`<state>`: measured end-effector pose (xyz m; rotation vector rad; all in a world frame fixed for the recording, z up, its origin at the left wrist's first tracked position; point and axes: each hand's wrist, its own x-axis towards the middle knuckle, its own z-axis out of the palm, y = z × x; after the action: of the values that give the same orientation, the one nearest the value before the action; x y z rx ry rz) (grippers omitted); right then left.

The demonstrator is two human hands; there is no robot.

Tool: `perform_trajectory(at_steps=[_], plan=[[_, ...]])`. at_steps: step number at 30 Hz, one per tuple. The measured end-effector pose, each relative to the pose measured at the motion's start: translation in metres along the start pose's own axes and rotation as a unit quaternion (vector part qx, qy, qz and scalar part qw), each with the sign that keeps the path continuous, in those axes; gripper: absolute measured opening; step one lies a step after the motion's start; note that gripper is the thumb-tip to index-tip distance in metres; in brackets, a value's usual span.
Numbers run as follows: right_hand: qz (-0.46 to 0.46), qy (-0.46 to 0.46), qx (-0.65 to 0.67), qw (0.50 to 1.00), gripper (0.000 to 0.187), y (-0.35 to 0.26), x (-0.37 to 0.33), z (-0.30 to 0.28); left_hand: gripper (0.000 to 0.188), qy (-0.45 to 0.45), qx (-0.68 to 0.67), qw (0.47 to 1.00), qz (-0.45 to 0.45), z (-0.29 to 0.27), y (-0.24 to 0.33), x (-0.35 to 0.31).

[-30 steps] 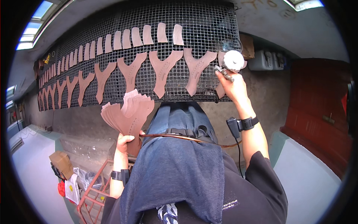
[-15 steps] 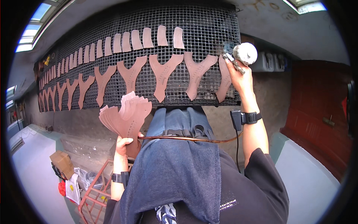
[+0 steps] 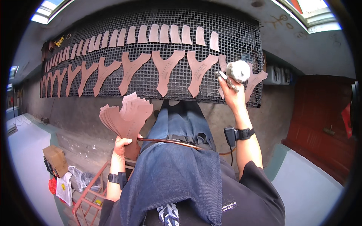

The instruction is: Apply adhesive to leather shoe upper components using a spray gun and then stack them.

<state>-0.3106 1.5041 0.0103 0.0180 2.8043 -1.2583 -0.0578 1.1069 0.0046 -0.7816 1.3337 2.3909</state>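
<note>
My right hand (image 3: 234, 95) is closed around a spray gun (image 3: 229, 81) with a round white cup (image 3: 238, 71) on top. It hovers over the right end of a black mesh rack (image 3: 147, 81), partly hiding a Y-shaped leather piece beneath. In my left hand (image 3: 120, 146), pinched under the thumb, is a fanned stack of brownish-pink Y-shaped leather pieces (image 3: 130, 116), in front of the rack. More such Y-shaped pieces (image 3: 167, 69) lie in a row along the rack's near side. Behind them runs a row of small, roughly rectangular leather pieces (image 3: 164, 34).
A brown hose (image 3: 177, 141) crosses at my waist. Red metal bars (image 3: 90, 188) stand at the lower left, near a cardboard box (image 3: 55, 160) and plastic bags (image 3: 65, 186). Whitish containers (image 3: 277, 76) stand past the rack's right end, before a dark red door (image 3: 313, 116).
The view has shifted, so the rack appears farther right. My right hand with the spray gun has moved left along the rack by about one Y-shaped piece. My left hand still holds the stack.
</note>
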Motion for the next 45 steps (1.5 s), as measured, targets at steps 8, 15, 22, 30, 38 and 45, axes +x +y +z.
perform_trajectory(at_steps=[8, 15, 22, 30, 38, 45], plan=[[-0.046, 0.031, -0.041, 0.998, 0.035, -0.041, 0.037, 0.028, 0.051, 0.038, -0.036, 0.999, 0.0, -0.018, -0.001, -0.014], [-0.008, -0.067, -0.075, 0.995, 0.039, -0.027, 0.047, 0.026, 0.053, 0.055, -0.06, 0.997, -0.018, -0.003, 0.009, 0.004], [-0.022, -0.028, -0.102, 0.994, 0.04, 0.0, 0.087, 0.019, 0.056, 0.045, -0.062, 0.997, 0.008, 0.003, 0.012, 0.016], [-0.052, -0.049, -0.035, 0.997, 0.034, -0.026, 0.105, 0.032, 0.053, 0.08, -0.067, 0.995, 0.001, 0.012, 0.01, 0.008], [-0.028, -0.14, -0.043, 0.989, 0.037, -0.025, 0.069, 0.043, 0.051, 0.085, -0.066, 0.994, 0.016, 0.004, 0.007, 0.005], [0.017, -0.168, -0.052, 0.984, 0.036, -0.025, -0.014, 0.024, 0.05, 0.033, -0.06, 0.997, -0.023, -0.009, 0.014, 0.009]])
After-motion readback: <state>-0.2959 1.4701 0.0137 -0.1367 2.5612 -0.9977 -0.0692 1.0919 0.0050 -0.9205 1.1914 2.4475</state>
